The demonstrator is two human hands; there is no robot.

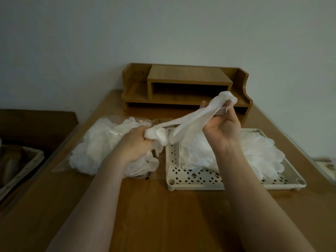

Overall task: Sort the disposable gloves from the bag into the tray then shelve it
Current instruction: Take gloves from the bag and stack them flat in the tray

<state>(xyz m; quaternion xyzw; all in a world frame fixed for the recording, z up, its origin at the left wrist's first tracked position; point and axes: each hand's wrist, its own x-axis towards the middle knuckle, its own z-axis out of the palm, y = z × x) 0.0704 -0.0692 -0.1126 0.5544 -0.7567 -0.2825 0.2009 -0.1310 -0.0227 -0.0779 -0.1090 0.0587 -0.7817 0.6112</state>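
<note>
A white disposable glove (189,119) is stretched taut between my two hands above the table. My left hand (135,144) grips its bunched lower end over the clear plastic bag (98,142), which lies at centre left, full of white gloves. Raised above the tray, my right hand (222,130) pinches the glove's upper end. The cream perforated tray (198,180) sits at centre right and holds a pile of white gloves (258,153).
A wooden desktop shelf (185,86) with an open slot stands at the back of the wooden table (160,215), against the wall. A low brown surface with a basket (20,166) lies at the left. Something pale (327,166) sits at the table's right edge.
</note>
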